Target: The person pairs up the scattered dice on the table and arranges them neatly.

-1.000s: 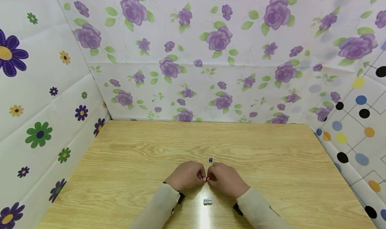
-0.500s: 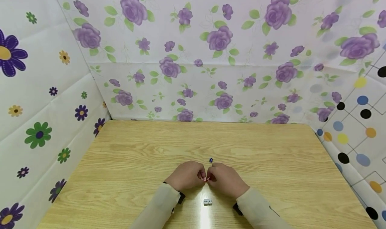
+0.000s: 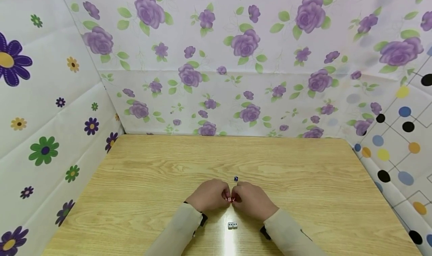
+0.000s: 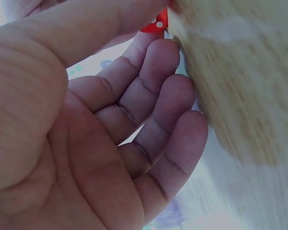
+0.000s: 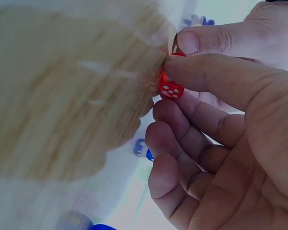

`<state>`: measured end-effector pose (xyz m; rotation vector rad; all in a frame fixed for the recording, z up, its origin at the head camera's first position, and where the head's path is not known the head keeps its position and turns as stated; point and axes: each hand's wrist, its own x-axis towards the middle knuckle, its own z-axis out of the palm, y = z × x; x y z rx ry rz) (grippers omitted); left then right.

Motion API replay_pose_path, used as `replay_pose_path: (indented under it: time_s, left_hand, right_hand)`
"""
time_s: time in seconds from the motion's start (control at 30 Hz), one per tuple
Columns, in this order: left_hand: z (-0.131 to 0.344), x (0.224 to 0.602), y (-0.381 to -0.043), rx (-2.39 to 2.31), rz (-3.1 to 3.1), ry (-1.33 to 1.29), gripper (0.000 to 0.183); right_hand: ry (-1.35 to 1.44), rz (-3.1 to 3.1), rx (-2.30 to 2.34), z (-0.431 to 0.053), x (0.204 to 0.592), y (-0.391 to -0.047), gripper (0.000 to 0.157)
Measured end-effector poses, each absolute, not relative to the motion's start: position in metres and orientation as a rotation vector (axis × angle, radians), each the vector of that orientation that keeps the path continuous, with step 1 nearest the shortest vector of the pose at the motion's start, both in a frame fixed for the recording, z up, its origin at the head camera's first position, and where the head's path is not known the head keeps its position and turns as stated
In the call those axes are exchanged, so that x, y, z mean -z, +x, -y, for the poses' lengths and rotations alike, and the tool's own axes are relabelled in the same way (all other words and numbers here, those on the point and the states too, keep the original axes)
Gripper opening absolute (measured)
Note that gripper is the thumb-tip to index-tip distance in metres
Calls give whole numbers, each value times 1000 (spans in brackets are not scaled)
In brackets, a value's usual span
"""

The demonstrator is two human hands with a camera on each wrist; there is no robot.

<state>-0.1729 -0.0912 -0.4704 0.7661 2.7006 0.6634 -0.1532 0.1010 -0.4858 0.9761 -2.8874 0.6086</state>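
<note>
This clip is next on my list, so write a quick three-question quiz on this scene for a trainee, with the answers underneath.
1. Count: how many white dice lie on the table in the head view?
2. True or false: the right hand is pinching a white die.
3. Multiple choice: in the head view, which colour of die lies farthest from the person? A) white B) blue C) red

Key:
1. Two, side by side.
2. False; it pinches a red die.
3. B; the blue die lies beyond both hands.
</note>
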Motion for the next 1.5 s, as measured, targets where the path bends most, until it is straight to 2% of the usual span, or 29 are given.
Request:
replay_pose_path:
  time_s: [0.4, 0.63, 0.97, 1.5]
  left_hand:
    - [90, 467, -172, -651, -2707, 760, 10]
    - [97, 463, -171, -681, -2695, 734, 27]
    - [96, 448, -173, -690, -2815, 787, 34]
    - [66, 455, -200, -475, -2822, 887, 34]
  right_hand:
    - [947, 2912, -619, -104, 484, -153, 13]
    - [779, 2979, -573, -127, 463, -148, 34]
    - [615, 2965, -474, -162, 447, -146, 30]
    - [524, 3187, -522, -172, 449, -141, 15]
